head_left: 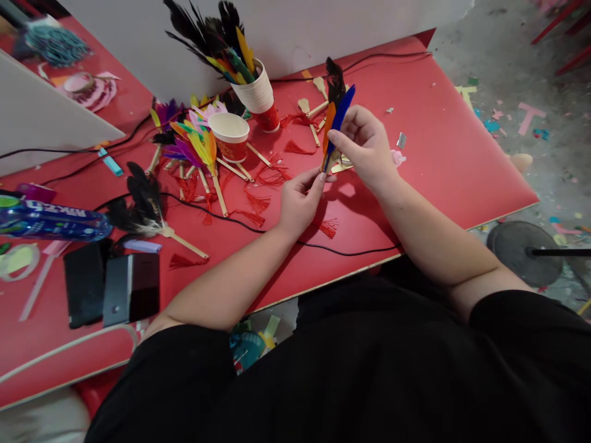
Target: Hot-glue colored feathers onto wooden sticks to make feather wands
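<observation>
My right hand [367,144] pinches a blue feather [342,114] between thumb and fingers. Below it, my left hand [302,200] is closed on the lower ends of the blue feather and an orange feather [328,126], which stand upright side by side. A black feather [336,80] rises just behind them; whether it is held too I cannot tell. Under my right hand a pale wooden piece [340,166] is partly hidden. To the left lie feather fans [205,147] with wooden handles and red tassels, and a black feather fan [144,200] lies apart.
A leaning stack of paper cups [256,92] holds black and coloured feathers, beside a single paper cup [229,132]. Black cable [341,250] crosses the red table. Phones [132,289] and a blue bottle [55,220] lie at left. A white panel [318,31] borders the back.
</observation>
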Tool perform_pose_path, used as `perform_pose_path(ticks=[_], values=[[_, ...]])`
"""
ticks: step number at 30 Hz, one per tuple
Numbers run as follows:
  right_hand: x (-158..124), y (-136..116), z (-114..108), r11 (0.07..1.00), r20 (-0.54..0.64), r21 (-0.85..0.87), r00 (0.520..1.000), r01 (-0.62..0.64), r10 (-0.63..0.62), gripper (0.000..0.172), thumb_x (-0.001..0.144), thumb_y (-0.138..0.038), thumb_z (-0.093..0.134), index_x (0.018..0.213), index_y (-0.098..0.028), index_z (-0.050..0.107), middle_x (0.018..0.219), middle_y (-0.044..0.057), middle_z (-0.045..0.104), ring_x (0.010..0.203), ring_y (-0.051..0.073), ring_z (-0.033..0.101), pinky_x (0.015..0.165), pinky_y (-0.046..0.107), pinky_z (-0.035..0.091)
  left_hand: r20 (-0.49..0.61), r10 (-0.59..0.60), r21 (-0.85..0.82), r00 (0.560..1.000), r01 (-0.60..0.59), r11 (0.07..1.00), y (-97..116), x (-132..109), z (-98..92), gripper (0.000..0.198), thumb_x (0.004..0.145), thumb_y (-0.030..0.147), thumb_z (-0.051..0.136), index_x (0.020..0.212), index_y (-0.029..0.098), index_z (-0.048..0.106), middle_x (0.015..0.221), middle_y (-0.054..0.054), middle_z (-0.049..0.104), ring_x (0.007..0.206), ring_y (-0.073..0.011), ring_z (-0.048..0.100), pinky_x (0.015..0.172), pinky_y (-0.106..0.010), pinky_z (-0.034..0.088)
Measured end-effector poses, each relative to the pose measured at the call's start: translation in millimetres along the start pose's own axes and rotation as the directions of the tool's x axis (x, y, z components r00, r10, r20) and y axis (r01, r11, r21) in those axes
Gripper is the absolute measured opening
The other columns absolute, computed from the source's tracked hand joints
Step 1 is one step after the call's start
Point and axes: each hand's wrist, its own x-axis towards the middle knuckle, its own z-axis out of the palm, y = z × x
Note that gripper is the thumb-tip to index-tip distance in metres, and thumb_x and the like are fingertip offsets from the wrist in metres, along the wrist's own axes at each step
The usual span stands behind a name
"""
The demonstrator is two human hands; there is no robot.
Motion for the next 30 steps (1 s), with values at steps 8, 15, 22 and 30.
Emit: perform_pose_path(ticks=[8,15,22,30], values=[[1.8,2.6,-3.0,0.999,0.061,0.046,0.998,-0.012,0.009,0.055,0.087,-0.064,0.108,0.102,-0.034,0.064,0.097,0.004,0.076,0.108,0.033,0.081,0.100,0.058,0.078,0.003,-0.007,0.009,1.000,0.007,1.000,0.3,1.4,-1.3,0.027,0.109,0.053,0.087,0.118,0.029,0.098,0.106,-0.008,0.096,0.098,-0.0244,0.087,0.079,-0.036,0.066],[0.9,-3.9,-2.0,0.997,0.064,0.064,0.997,-0.048,0.044,0.059,0.083,-0.061,0.111,0.099,-0.032,0.062,0.096,0.004,0.076,0.103,0.031,0.082,0.093,0.054,0.080,0.009,-0.013,0.026,1.000,0.013,1.000,3.0,1.1,-2.0,0.023,0.111,0.051,0.087,0.107,0.031,0.098,0.092,-0.006,0.092,0.095,-0.0246,0.086,0.079,-0.038,0.066],[-2.3,-10.7,0.9,0.996,0.044,0.045,0.997,-0.071,0.069,0.060,0.084,-0.063,0.109,0.101,-0.033,0.060,0.095,0.003,0.074,0.100,0.029,0.080,0.090,0.051,0.079,0.028,-0.004,0.009,1.000,0.003,1.000,4.5,1.5,-2.4,0.024,0.110,0.051,0.089,0.105,0.030,0.098,0.088,-0.006,0.090,0.101,-0.0267,0.089,0.092,-0.041,0.068],[0.4,-0.2,-1.0,0.998,0.092,0.059,0.996,-0.005,-0.001,0.068,0.085,-0.077,0.106,0.099,-0.033,0.056,0.088,0.002,0.067,0.103,0.028,0.075,0.100,0.052,0.074,0.030,0.038,0.003,0.999,-0.038,0.999,-0.6,1.1,-2.1,0.029,0.111,0.056,0.088,0.115,0.030,0.099,0.096,-0.006,0.093,0.096,-0.0238,0.087,0.088,-0.038,0.068]])
